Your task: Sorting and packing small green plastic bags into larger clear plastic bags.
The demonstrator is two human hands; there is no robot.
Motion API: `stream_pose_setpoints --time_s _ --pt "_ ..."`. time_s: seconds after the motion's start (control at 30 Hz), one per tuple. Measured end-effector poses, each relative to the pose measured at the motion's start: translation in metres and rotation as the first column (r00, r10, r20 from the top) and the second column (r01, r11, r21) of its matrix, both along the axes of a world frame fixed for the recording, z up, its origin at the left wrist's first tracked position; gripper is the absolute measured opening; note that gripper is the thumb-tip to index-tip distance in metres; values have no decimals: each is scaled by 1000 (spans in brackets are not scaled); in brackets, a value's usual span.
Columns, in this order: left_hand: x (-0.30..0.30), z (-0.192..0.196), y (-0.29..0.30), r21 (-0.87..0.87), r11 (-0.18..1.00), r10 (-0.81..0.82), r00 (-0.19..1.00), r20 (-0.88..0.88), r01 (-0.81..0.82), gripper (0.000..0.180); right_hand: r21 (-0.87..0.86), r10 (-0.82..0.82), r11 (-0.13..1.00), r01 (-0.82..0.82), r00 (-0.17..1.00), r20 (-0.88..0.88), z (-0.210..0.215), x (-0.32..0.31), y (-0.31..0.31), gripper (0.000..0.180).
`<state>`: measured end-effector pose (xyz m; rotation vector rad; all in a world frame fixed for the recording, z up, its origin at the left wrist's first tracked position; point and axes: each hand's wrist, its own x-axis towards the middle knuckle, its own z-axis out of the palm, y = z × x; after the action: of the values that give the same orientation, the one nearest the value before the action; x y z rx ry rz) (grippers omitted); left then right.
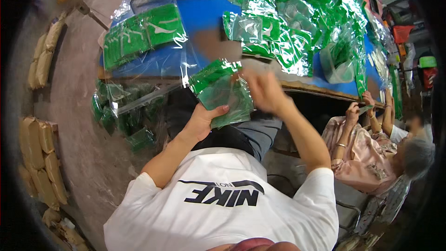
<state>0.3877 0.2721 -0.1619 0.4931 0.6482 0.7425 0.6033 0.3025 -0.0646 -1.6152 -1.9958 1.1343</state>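
My left hand [204,121] is closed round the lower left side of a stack of green-and-clear plastic packets [225,95], with its thumb lying on top. The stack is fanned a little and held in front of the table's near edge. At its right side is my right hand [265,90], smeared by motion. Its fingers cannot be made out clearly, nor whether they touch the packets. Beyond my left hand, a row of green packets [144,35] lies overlapped inside a large clear plastic bag [174,67] on the blue tabletop.
A heap of shiny green packets [297,14] covers the table's far right. A clear tub [337,65] holds more green pieces. Under the left table edge hangs a bag of green packets [127,107]. Brown wrapped bundles [39,158] lie on the floor. Co-workers [367,153] sit at right.
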Motion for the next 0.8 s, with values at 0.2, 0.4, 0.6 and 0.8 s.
stream_pose_setpoints --time_s 0.2,0.4,0.6,0.8 --pt "-10 -3 0 -207 974 128 979 159 -94 51 734 -337 641 -226 776 533 -94 46 107 50" --pt "-23 -1 4 -195 947 287 945 156 -256 48 507 93 815 -281 927 364 -39 -7 26 32" --pt "-23 -3 4 -93 940 335 939 81 -327 47 483 -111 873 70 992 56 -30 27 61 44" --pt "-22 -3 -5 -103 954 285 958 31 -280 52 606 -275 779 -158 783 558 -73 77 86 48"
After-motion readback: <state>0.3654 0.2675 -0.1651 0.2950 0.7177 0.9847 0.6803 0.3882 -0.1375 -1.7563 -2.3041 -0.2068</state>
